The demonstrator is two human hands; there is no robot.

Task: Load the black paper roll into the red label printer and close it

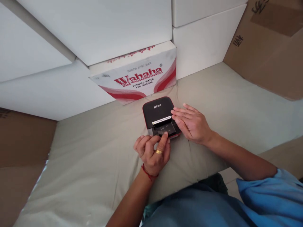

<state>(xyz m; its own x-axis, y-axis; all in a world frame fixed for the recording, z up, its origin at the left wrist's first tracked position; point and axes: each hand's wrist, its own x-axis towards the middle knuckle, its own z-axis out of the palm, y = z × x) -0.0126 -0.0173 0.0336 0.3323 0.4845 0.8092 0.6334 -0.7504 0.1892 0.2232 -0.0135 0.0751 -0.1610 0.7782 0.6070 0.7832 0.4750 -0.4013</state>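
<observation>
A small black device (158, 111) with rounded corners and a red rim lies flat on the cloth. White lettering is on its lid, and a white strip with small print (161, 120) runs along the lid's lower edge. Below the strip is a glossy dark panel (163, 128). My left hand (152, 151), with a gold ring and a red cord bracelet, is curled at the device's near edge; one fingertip presses on the panel, and what lies under the other fingers is hidden. My right hand (193, 124) rests against the device's right side, its fingers stretched out.
Behind the device stands a white and red Wahaha water carton (142, 78), with large white boxes (127, 28) stacked around it. Brown cardboard boxes flank the surface at left (21, 157) and right (272, 50). A wrinkled beige cloth (90, 164) covers the surface.
</observation>
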